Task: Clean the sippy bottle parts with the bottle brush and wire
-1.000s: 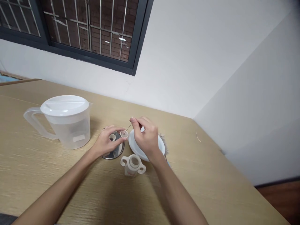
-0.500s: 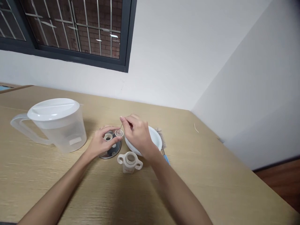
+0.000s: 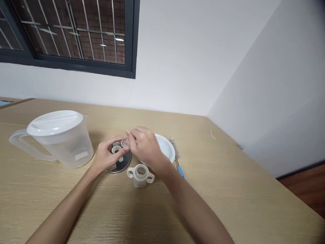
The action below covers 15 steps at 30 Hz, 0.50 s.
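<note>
My left hand (image 3: 108, 154) holds a small clear round piece, like a bottle nipple (image 3: 125, 143), between thumb and fingers above a shiny round metal plate (image 3: 123, 166). My right hand (image 3: 145, 144) is closed in a pinch on a thin rod, mostly hidden by the fingers now, whose lower end meets the clear piece. On the plate lies a whitish collar ring (image 3: 116, 149), with other small pieces too unclear to name. Just nearer to me stands an uncapped baby bottle (image 3: 140, 176) with two side handles.
A lidded clear plastic pitcher (image 3: 68, 149) stands at the left. Behind my right hand is a white bowl (image 3: 167, 149), and beside it lies a bottle brush (image 3: 180, 171) with a blue handle. A pale strand (image 3: 212, 135) lies farther right, near the wall.
My right hand has moved slightly left and down toward the clear piece, and less of the thin rod shows. The left hand keeps its hold.
</note>
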Tool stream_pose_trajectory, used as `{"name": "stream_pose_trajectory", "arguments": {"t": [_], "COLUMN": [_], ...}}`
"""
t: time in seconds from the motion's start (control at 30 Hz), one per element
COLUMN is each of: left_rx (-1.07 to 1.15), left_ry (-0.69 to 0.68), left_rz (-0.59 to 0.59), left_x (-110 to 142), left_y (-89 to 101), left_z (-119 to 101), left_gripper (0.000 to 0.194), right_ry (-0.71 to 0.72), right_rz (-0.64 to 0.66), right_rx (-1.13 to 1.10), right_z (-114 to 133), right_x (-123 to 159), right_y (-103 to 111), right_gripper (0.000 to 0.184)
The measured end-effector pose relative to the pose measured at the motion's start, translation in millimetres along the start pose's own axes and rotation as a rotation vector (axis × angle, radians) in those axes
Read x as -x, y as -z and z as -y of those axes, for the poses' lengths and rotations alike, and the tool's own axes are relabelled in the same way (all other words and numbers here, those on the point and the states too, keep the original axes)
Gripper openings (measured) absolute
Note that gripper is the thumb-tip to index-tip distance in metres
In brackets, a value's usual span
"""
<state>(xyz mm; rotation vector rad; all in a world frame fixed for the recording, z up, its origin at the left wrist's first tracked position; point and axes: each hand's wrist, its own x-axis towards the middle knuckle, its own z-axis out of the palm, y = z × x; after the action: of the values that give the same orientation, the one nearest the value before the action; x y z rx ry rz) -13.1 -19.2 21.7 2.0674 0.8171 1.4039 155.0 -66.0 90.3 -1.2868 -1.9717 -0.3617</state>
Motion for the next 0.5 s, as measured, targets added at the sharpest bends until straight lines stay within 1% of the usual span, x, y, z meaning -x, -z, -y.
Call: {"name": "stream_pose_trajectory", "arguments": {"t": [0.13, 0.27, 0.37, 0.5], "left_rx": [0.043, 0.032, 0.039, 0.057], "left_ry": [-0.017, -0.038, -0.049, -0.025], "left_rz": [0.005, 0.031, 0.053, 0.078], "left_x": [-1.0, -1.0, -0.9, -0.8], "left_y": [1.3, 2.4, 2.6, 2.3], "left_z": [-1.0, -1.9, -2.8, -3.9], "left_gripper": [0.031, 0.029, 0.029, 0.031], "right_ry": [0.011, 0.017, 0.032, 0.045], "right_rz": [0.035, 0.042, -0.006, -0.073], "right_rx": [0.027, 0.009, 0.004, 0.026], "right_z": [2.9, 2.6, -0.1, -3.5], "right_x": [0.6, -0.3, -1.2, -2.4], "right_y": [-1.2, 0.6, 2.5, 5.6], "right_gripper": [0.032, 0.032, 0.032, 0.034]}}
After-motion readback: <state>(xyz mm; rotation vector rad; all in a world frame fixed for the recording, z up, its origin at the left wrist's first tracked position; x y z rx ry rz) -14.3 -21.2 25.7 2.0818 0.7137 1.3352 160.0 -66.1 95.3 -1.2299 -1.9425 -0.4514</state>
